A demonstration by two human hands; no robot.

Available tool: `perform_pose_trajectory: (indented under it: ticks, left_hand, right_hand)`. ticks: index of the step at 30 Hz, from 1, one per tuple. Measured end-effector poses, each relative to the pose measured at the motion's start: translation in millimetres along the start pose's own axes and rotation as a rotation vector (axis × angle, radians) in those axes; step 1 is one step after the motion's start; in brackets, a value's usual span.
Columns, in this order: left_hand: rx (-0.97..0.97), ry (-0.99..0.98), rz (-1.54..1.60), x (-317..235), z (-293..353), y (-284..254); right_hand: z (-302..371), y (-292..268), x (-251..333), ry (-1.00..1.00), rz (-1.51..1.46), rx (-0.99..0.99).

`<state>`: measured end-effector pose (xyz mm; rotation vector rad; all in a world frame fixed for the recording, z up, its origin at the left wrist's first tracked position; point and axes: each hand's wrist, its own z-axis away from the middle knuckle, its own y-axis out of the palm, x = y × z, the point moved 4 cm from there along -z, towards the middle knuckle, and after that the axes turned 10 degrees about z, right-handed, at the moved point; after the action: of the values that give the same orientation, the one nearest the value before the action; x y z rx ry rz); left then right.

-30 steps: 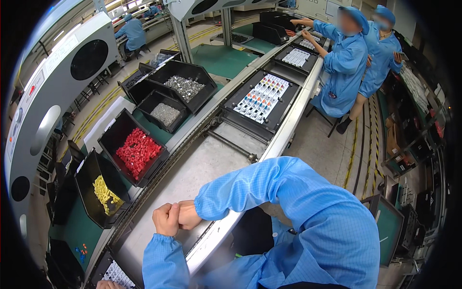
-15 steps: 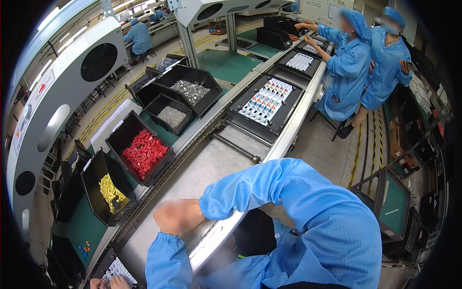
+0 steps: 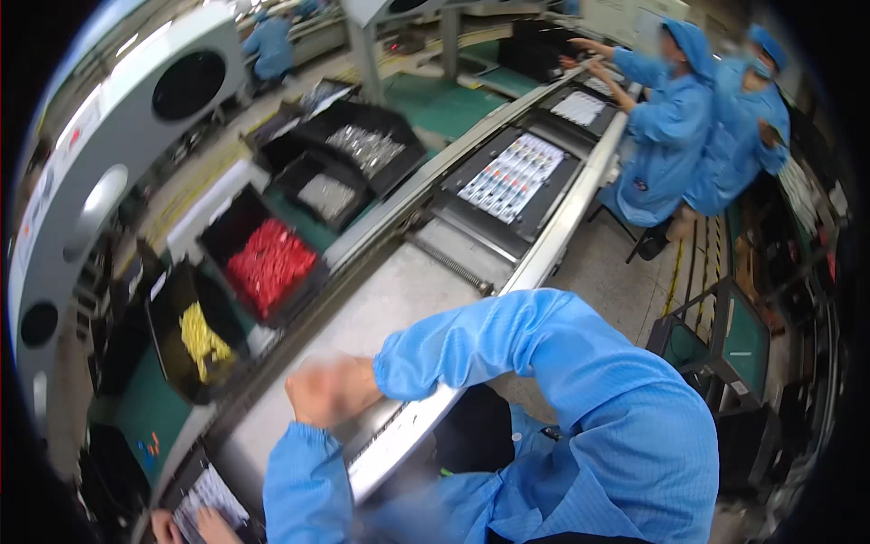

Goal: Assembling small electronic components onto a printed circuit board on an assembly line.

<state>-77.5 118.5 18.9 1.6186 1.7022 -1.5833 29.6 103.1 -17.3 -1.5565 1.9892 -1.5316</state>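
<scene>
My left hand [image 3: 310, 401] and my right hand [image 3: 356, 384] are together over the bare metal bed of the conveyor line [image 3: 376, 313], close to its near white rail [image 3: 399, 444]. They touch or overlap, and their fingers are smeared, so I cannot make out their pose or anything held. My right forearm reaches across from the right, while the left one rises from the lower edge. Nearest to the hands, beyond the far rail, stand a black bin of yellow pieces [image 3: 201, 344] and a black bin of red pieces [image 3: 272, 267].
Farther along the line sits a black tray with rows of white and coloured parts [image 3: 515, 177]. Two bins of small metallic pieces [image 3: 328, 197] [image 3: 364, 150] stand at the back. Another person's hands [image 3: 213, 526] touch a white-filled tray at lower left. Two co-workers [image 3: 666, 118] [image 3: 748, 136] are at right.
The view has shifted slightly, with the tray and far co-workers appearing farther right. My hands stay together in nearly the same place. The other person's hands at lower left have moved a little.
</scene>
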Motion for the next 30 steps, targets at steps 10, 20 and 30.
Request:
perform_pose_trajectory:
  ticks: [10,20,30]
  left_hand:
    - [-0.024,0.010,0.052,43.5,-1.2,-4.5]
    - [-0.040,-0.045,0.126,41.8,-4.7,35.5]
    - [-0.041,-0.087,0.139,3.0,-13.2,56.3]
  right_hand:
    - [-12.8,35.9,-27.0,0.041,0.032,0.039]
    - [20.6,-6.5,-18.8,0.067,-0.021,0.127]
    - [38.9,-34.9,-11.6,-0.001,0.084,0.099]
